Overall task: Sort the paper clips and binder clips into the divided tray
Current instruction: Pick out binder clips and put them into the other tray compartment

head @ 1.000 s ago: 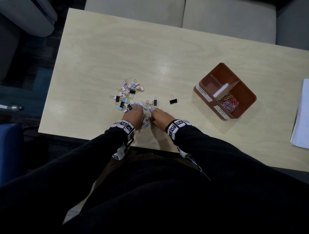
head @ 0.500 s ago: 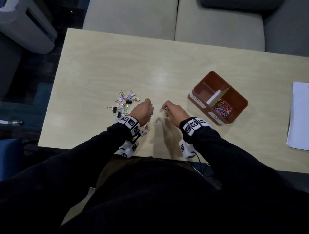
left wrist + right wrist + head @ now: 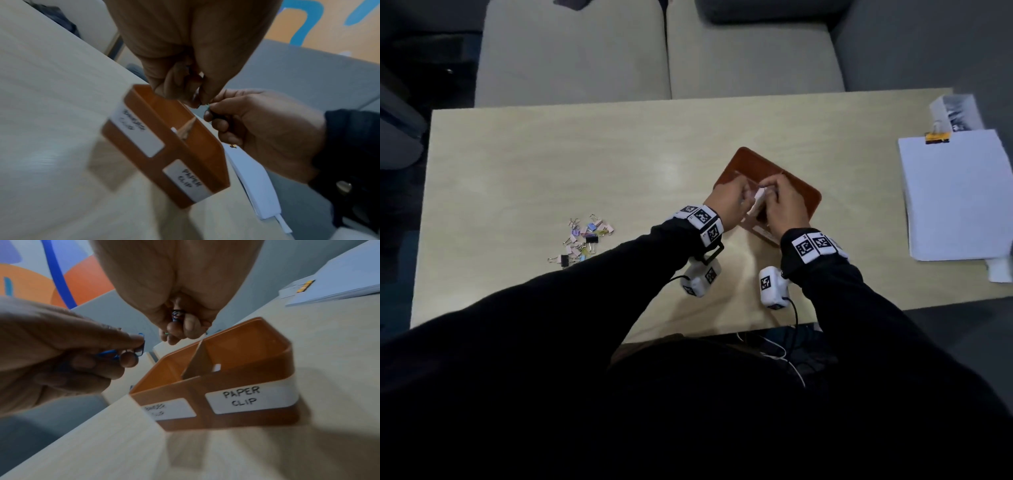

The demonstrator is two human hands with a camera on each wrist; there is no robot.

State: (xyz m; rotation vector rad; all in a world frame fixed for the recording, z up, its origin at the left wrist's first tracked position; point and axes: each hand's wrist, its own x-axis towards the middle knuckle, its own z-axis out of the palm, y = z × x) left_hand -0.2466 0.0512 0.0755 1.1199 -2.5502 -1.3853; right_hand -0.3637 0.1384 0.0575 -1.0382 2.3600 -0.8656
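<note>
The brown divided tray (image 3: pixel 799 192) stands right of the table's middle, and its front labels read "PAPER CLIP" (image 3: pixel 242 398) and a blurred "BINDER CLIP" (image 3: pixel 133 128). Both hands hover over it, close together. My left hand (image 3: pixel 743 197) pinches blue paper clips (image 3: pixel 140 345) above the binder-side half. My right hand (image 3: pixel 770 192) is curled round a small bunch of clips (image 3: pixel 177 315), dark with coloured wire; I cannot tell their kind. The tray's contents are hidden. A pile of pastel and black binder clips (image 3: pixel 583 240) lies on the table to the left.
A stack of white paper (image 3: pixel 955 195) with a yellow binder clip (image 3: pixel 937 137) lies at the table's right end. Beige sofa cushions (image 3: pixel 654 51) sit beyond the far edge. Bare tabletop (image 3: pixel 551 164) stretches between the pile and the tray.
Both hands lifted off the table by the clip pile and travelled right, to above the tray, carrying clips. The loose black binder clip beside the pile is gone.
</note>
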